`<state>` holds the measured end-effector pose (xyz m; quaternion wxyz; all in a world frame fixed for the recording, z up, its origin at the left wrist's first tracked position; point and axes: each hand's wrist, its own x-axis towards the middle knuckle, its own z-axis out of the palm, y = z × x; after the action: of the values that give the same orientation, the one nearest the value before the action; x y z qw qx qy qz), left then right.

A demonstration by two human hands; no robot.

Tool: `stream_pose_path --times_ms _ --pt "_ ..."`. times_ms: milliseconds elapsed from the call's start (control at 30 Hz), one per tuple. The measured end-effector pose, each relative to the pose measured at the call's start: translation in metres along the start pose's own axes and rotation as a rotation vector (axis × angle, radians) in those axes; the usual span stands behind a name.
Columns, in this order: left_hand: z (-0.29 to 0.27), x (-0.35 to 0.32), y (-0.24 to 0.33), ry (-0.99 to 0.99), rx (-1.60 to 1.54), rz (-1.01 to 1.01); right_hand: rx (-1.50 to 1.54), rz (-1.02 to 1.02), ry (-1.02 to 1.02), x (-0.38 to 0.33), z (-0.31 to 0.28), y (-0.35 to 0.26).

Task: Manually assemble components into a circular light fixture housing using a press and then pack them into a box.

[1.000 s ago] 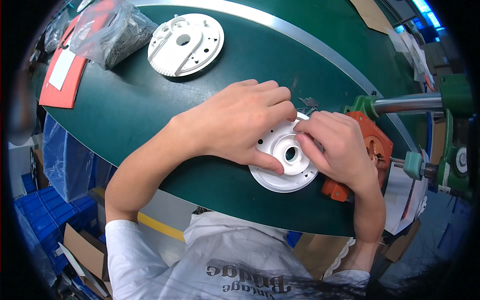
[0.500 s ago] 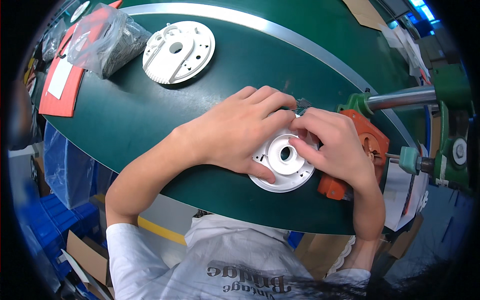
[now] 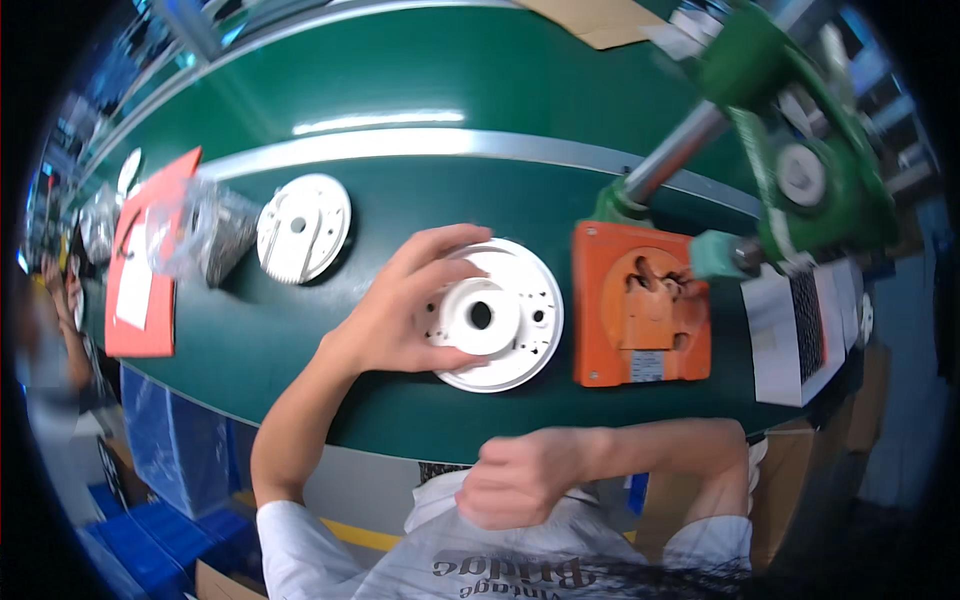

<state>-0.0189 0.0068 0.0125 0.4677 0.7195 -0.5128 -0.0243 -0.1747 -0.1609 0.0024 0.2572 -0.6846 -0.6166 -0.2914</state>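
A white round plastic disc (image 3: 535, 347), with a raised hub and small holes, lies on the green table in front of me. My left hand (image 3: 410, 305) grips it from the left, with thumb and fingers spread around the hub. Off the disc, my right hand (image 3: 525, 478) is curled into a fist close to my shirt, below the table edge; it is slightly blurred, and whatever may be in it is hidden. A second white disc (image 3: 320, 240) with a ribbed section lies farther left, touched by neither hand.
An orange fixture (image 3: 592, 300) stands right of the disc, under a green press (image 3: 745, 85) with a metal column. At the left, a clear plastic bag (image 3: 205, 240) of small metal parts sits by a red foam sheet (image 3: 140, 338). Papers (image 3: 770, 350) lie at the right.
My right hand has left the white disc and drawn back toward my body, now closed. My left hand has shifted its hold to the hub. The view has tilted, showing more of the far table.
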Motion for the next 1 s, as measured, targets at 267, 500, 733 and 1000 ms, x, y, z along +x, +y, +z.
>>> stream_pose_path --times_ms 267,500,733,1000 --pt "0.056 0.06 0.051 -0.073 0.129 0.048 0.187 0.173 -0.101 -0.028 0.052 -0.007" --pt "0.092 0.102 0.061 -0.161 0.253 0.075 0.116 0.151 -0.081 -0.028 0.052 -0.013" --pt "0.107 0.105 0.069 -0.094 0.456 -0.017 0.101 0.139 -0.063 -0.031 0.056 -0.009" --pt "0.112 0.095 0.056 0.01 0.407 0.043 0.108 -0.011 -0.043 -0.027 0.045 -0.017"
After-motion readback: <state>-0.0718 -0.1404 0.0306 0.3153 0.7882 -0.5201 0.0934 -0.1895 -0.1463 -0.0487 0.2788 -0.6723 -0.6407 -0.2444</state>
